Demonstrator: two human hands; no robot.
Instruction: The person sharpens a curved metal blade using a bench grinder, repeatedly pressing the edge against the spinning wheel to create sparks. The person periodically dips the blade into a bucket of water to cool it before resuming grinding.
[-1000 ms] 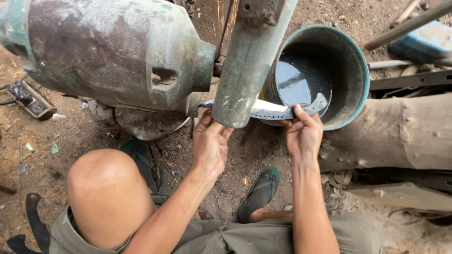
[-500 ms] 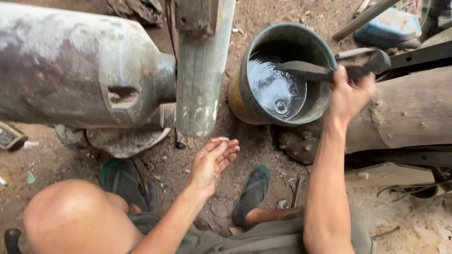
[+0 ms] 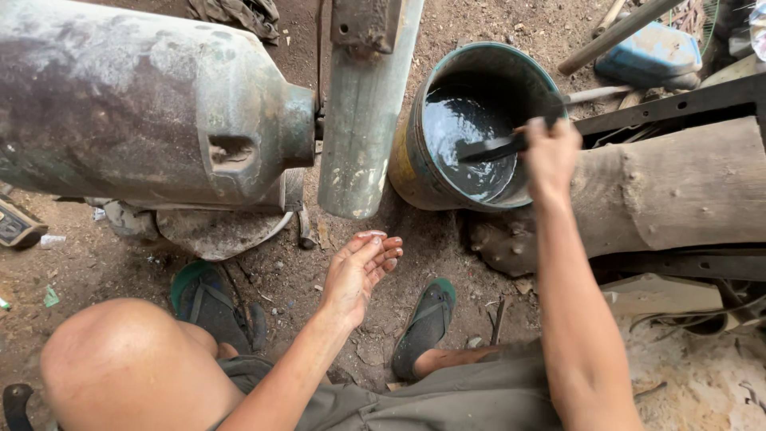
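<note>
My right hand (image 3: 550, 156) is closed around one end of a dark flat metal blade (image 3: 491, 148). The blade reaches from my fist out over the mouth of a round, worn teal metal bucket (image 3: 415, 172), and its far end lies just over or in the dark water (image 3: 467, 136) inside; I cannot tell if the tip is wet. My fist is at the right rim of the bucket.

My left hand (image 3: 359, 271) holds nothing. It is open, palm turned up, the fingers loosely curled, and it hangs over the dirt ground (image 3: 447, 247) between my two feet. It is below the pale green vertical metal post (image 3: 363, 120), not touching it.

Left of the post there is a big rusty grey-green metal motor housing (image 3: 144, 104), which joins to the post at a short neck. Under it I see a grey round stone disc (image 3: 215, 231) lying low by the ground.

My feet are in dark green rubber sandals (image 3: 427, 323), one at each side of the left hand. My bare left knee (image 3: 120, 359) is at the bottom left. A thick brown wooden log (image 3: 678, 191) lies right of the bucket, under my right forearm. Behind it stands a blue plastic container (image 3: 650, 52), well apart from my hands.
</note>
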